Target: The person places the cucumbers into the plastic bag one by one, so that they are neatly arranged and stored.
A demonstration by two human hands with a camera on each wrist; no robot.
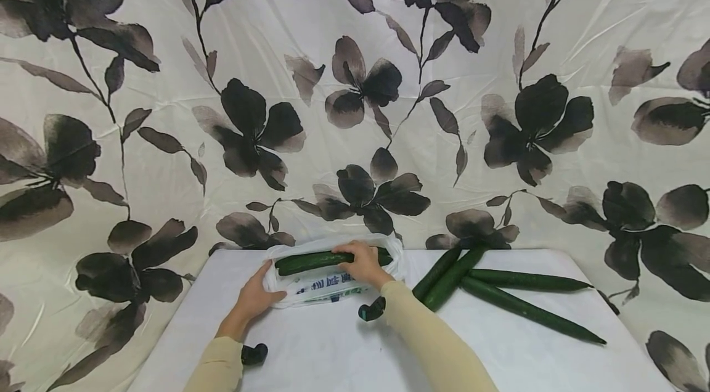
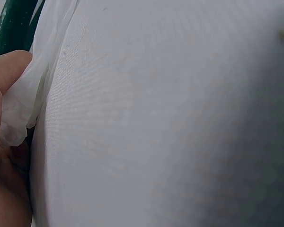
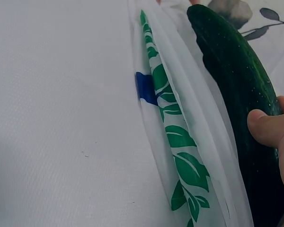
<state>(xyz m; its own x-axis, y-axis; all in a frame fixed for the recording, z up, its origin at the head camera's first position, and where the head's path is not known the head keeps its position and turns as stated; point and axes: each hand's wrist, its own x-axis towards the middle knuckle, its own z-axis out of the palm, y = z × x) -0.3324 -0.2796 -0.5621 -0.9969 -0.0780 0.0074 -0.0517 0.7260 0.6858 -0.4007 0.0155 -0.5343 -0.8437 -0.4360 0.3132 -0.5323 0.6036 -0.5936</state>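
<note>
Laying a cucumber (image 1: 310,261) lengthwise in the mouth of a thin white bag (image 1: 341,289) on the white table (image 1: 310,349), by the look of it. Gripping the cucumber right of its middle with the right hand (image 1: 365,262), with thumb on the near side and fingers over the top; impossible to tell how far round underneath. Holding the bag's left end with the left hand (image 1: 255,294), with thumb at the near edge and film caught against the palm. Framed by film in the head view; whether touching the bottom of the bag, hard to say.

Best to keep the rim spread wide with the left hand, so as not to fold the soft film under the left tip. Lower the cucumber level and along the bag's length, rather than pushing down on the printed near wall. Let go only after feeling firm support below, then draw the fingers out slowly to avoid snagging the rim. Mind the four other cucumbers (image 1: 532,310), lying loose outside the bag at right; keep the right sleeve (image 1: 429,330) from nudging the nearest pair.
</note>
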